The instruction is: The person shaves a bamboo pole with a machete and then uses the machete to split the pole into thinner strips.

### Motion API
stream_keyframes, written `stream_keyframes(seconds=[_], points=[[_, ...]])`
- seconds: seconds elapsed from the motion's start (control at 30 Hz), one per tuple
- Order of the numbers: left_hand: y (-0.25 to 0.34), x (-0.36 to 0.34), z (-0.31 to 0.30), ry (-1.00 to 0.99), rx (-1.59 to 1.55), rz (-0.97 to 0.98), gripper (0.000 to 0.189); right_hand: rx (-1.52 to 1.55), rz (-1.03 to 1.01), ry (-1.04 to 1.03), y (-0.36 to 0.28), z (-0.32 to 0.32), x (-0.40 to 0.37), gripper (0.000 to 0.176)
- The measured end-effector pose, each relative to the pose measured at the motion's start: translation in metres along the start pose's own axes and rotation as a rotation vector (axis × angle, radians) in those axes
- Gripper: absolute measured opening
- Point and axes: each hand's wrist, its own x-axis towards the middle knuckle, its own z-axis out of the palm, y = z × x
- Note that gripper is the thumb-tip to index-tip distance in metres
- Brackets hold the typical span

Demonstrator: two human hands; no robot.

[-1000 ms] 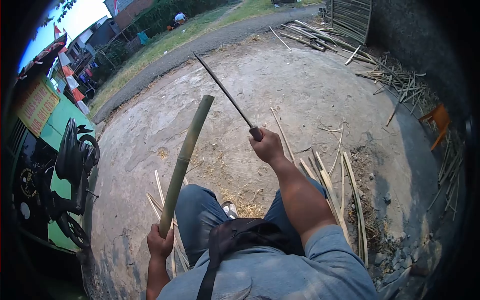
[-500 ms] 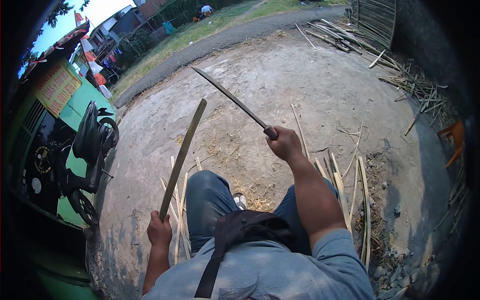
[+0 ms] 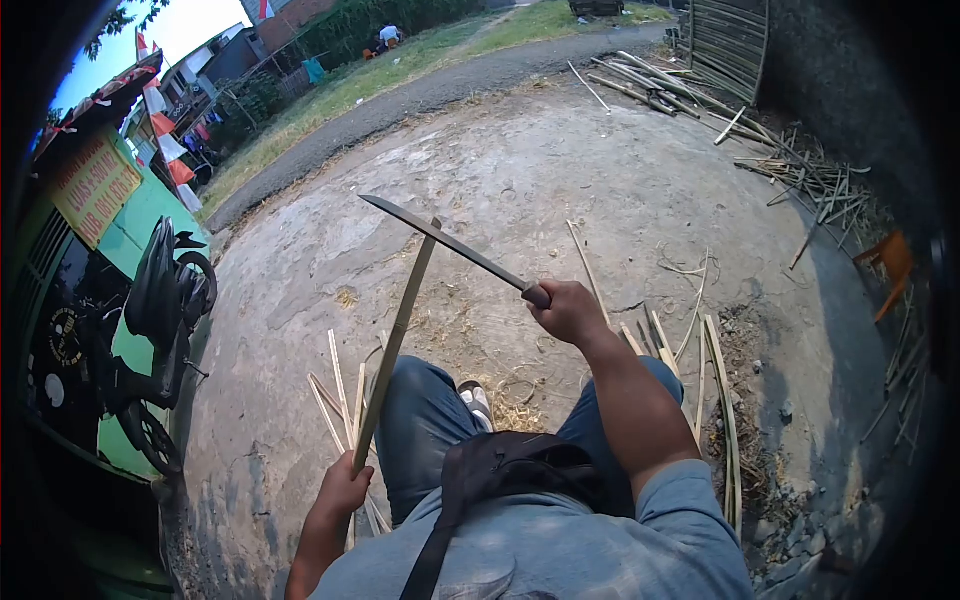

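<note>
My left hand point(image 3: 345, 485) is closed round the lower part of a long bamboo strip point(image 3: 395, 345), which stands up and leans slightly right. In my right hand point(image 3: 570, 312) is the short handle of a machete point(image 3: 455, 245), its long blade pointing up and left. The blade crosses the top end of the bamboo strip and seems to rest on it or lie just above it. Thin pale bamboo strips point(image 3: 345, 395) lie beside my left knee, and several more strips point(image 3: 728, 420) lie by my right knee.
Bamboo poles point(image 3: 660, 85) and a heap of cut pieces point(image 3: 815, 175) lie along the right wall. An orange chair point(image 3: 888, 270) stands at the right edge. A motorbike point(image 3: 160, 330) is parked at left. Shavings point(image 3: 520, 405) cover the ground between my feet. A person point(image 3: 389, 36) sits far off.
The machete has come down and turned flatter, so its blade now meets the strip's top end. My left hand and the bamboo strip have shifted right and slightly down in view.
</note>
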Motion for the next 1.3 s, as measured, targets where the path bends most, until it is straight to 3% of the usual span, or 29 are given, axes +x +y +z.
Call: stream_keyframes(seconds=[0.1, 0.3, 0.57, 0.67, 0.87, 0.97, 1.17, 1.3], points=[[-0.014, 0.004, -0.001, 0.021, -0.170, -0.049, 0.029, -0.052, -0.050, -0.050, -0.013, 0.008, -0.001, 0.016], [-0.023, 0.003, 0.006, 0.087, 0.088, 0.142, 0.037, -0.123, -0.228, -0.114, -0.040, 0.020, -0.008, 0.013], [0.000, 0.009, 0.007, -0.001, -0.155, 0.059, 0.044, -0.237, -0.438, -0.263, -0.065, 0.042, -0.024, 0.010], [-0.026, 0.019, 0.018, -0.119, -0.318, -0.016, 0.040, -0.260, -0.429, -0.287, -0.053, 0.049, -0.023, 0.011], [-0.024, 0.022, 0.020, -0.141, -0.261, 0.053, 0.032, -0.264, -0.278, -0.311, -0.032, 0.051, -0.005, 0.009], [-0.010, 0.021, 0.012, -0.141, -0.178, 0.095, 0.038, -0.224, -0.194, -0.298, -0.028, 0.051, 0.002, 0.009], [0.002, 0.017, 0.012, -0.041, -0.068, 0.188, 0.060, -0.210, -0.306, -0.323, -0.040, 0.063, -0.013, 0.012], [0.004, 0.018, 0.015, -0.012, -0.048, 0.193, 0.061, -0.319, -0.197, -0.425, -0.048, 0.057, -0.007, 0.012]])
